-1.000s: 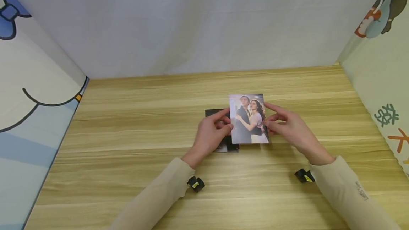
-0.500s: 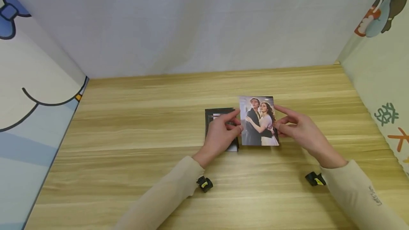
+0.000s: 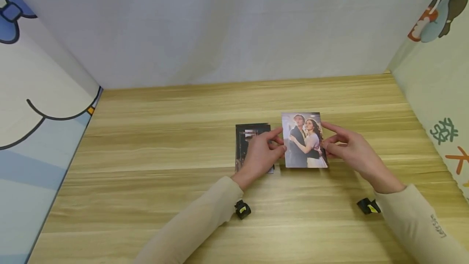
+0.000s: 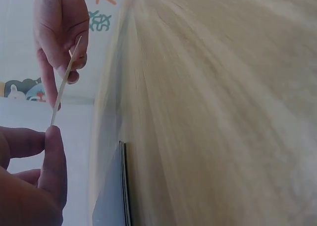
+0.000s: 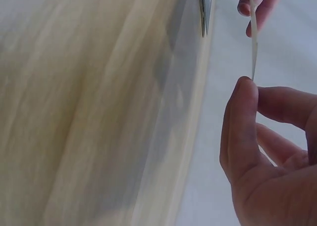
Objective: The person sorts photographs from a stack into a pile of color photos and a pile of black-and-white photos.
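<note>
Glossy photo (image 3: 305,141) pinched by its edges in my left hand (image 3: 261,155) and right hand (image 3: 349,150), lifted right of the dark stack (image 3: 248,138); next I'd judge it needs laying flat on the bench (image 3: 154,141).

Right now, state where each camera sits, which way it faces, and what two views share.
Head: above, looking down at the table; left hand and right hand hold a photo beside a dark stack.
Left wrist: low, facing across the table; both hands pinch the photo's edges.
Right wrist: low, facing the opposite way; same pinch.
Shared: photo, stack.

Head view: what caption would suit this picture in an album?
Both hands, left hand and right hand, hold a photo above a wooden table.
</note>
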